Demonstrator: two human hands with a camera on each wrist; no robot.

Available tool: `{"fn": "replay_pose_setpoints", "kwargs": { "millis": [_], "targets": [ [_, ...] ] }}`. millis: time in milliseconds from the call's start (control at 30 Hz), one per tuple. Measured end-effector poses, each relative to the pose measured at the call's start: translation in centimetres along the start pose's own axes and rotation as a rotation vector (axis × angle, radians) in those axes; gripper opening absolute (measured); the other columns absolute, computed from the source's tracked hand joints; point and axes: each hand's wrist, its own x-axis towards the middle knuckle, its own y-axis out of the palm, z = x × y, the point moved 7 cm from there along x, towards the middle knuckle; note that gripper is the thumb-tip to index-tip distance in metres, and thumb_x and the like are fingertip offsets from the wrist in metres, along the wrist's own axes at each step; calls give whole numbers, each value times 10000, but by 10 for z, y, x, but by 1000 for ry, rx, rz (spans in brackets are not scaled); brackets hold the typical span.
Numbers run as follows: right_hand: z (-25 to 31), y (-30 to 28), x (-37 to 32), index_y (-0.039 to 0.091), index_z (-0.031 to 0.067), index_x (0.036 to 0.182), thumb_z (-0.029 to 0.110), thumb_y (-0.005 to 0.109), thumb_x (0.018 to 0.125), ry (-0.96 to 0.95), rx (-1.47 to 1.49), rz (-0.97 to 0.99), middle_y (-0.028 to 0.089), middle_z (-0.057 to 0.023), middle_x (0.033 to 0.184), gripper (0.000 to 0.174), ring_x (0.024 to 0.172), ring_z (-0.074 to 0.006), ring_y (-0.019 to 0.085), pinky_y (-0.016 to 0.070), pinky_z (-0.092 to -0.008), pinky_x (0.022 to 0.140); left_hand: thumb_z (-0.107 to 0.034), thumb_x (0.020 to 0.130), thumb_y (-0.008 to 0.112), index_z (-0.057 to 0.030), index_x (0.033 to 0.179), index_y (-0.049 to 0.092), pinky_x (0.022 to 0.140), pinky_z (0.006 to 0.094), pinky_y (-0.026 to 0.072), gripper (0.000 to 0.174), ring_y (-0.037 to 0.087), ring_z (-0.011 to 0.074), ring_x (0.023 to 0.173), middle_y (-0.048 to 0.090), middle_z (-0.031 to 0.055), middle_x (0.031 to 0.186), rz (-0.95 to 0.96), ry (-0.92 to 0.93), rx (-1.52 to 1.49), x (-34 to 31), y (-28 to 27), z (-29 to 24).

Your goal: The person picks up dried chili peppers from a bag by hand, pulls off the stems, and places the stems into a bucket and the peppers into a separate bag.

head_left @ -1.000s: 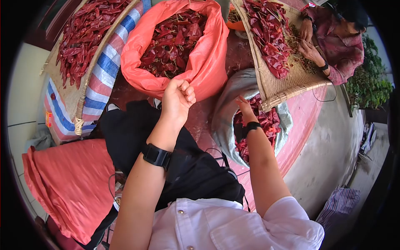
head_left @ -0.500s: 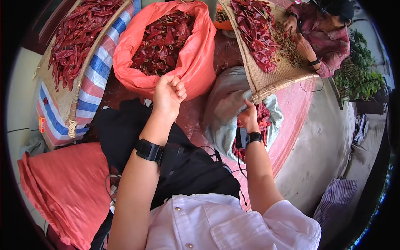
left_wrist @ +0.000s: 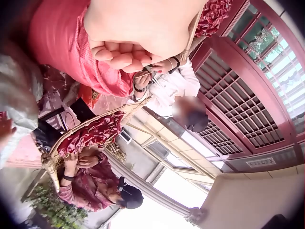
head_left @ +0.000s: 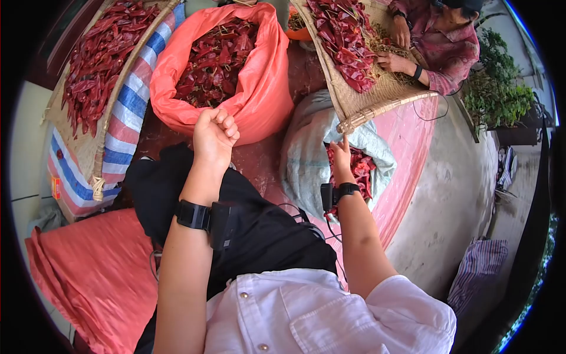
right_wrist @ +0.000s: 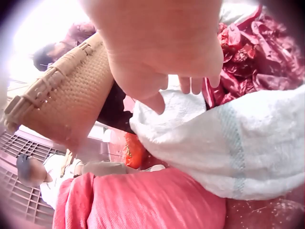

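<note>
My left hand (head_left: 213, 141) is raised palm up, fingers loosely curled and holding nothing. In the head view it overlaps the near rim of the red sack (head_left: 268, 112), which is full of dried red chillies (head_left: 218, 59). My right hand (head_left: 341, 158) is at the mouth of the whitish woven sack (head_left: 303, 159), beside more dried chillies (head_left: 361, 171). The right wrist view shows its thumb and fingers extended by the inner sack wall (right_wrist: 181, 107), with nothing gripped. Right above that hand is the corner of a woven bamboo tray (head_left: 368, 106).
Across the tray, another person (head_left: 445, 47) handles chilli stems (head_left: 386, 44). A second tray (head_left: 82, 141) of chillies rests on a striped bag (head_left: 127, 118) at left. A red cloth (head_left: 94, 265) lies near my legs. A second person (left_wrist: 176, 90) sits beyond the red sack.
The head view has shifted, so the scene slides left. My right hand moved from over the chillies to the sack's rim, then its fingers extended. My left hand stays curled near the red sack.
</note>
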Motion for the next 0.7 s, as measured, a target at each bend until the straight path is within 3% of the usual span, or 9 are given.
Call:
{"fn": "replay_pose_setpoints", "kwargs": {
  "millis": [100,233,267,300,400,433,567,667,700],
  "targets": [
    [-2,-40,2,301,29,1344,-35,600,725,137,-161,-73,508,30,646,691,548,-59,451,378,-203,532,-231,801,464,-144,650,360,515,237,310,204,368,108,533,376,-17,599,3,-2,12,0,-1,1],
    [23,-64,5,109,209,1410,120,569,805,256,20,-121,505,-112,1101,765,901,-216,513,419,-358,700,-209,823,443,-131,667,347,519,245,306,198,341,111,537,353,-13,614,-44,-4,16,-1,1,2],
    [-2,-81,29,31,294,1403,228,524,843,344,183,-4,304,-156,1336,749,1181,-332,368,354,-469,882,-210,823,443,-132,667,344,518,244,306,200,343,112,537,350,-13,612,-39,-6,24,0,2,3],
    [9,-77,22,66,223,1407,306,507,850,360,216,-89,251,-154,1375,715,1287,-329,254,263,-483,987,-211,824,443,-133,667,342,518,244,307,202,344,113,538,347,-14,610,-37,-6,29,2,2,4],
    [1,-86,42,188,174,1395,383,399,890,516,214,-106,165,-116,1449,585,1331,-268,178,190,-472,1035,-229,824,440,-137,661,339,523,243,307,213,353,112,537,356,-14,607,-51,-9,43,9,0,11],
    [-10,-98,69,193,107,1392,367,456,864,452,166,-33,275,-64,1386,645,1317,-244,208,176,-463,1032,-237,822,441,-139,658,339,526,244,307,217,354,111,536,357,-15,607,-59,-18,47,11,1,14],
    [56,-91,135,275,99,1358,169,434,868,-56,-261,286,299,-94,1393,519,1317,-238,222,200,-382,1047,-235,792,463,-145,628,374,523,223,315,208,385,94,503,423,-13,580,-103,-27,85,15,6,23],
    [128,-49,110,354,41,1295,-60,461,786,-788,-1479,279,189,-189,1429,530,1289,-319,273,270,-279,1035,-236,792,464,-144,636,380,528,219,320,200,393,92,514,431,-11,597,-90,-32,84,16,5,25],
    [128,-47,106,354,41,1295,-60,461,786,-790,-1481,276,189,-189,1429,530,1289,-319,273,270,-279,1035,-237,792,465,-144,639,381,530,218,323,198,394,91,519,433,-10,605,-79,-24,88,17,6,23]
  ]
}}
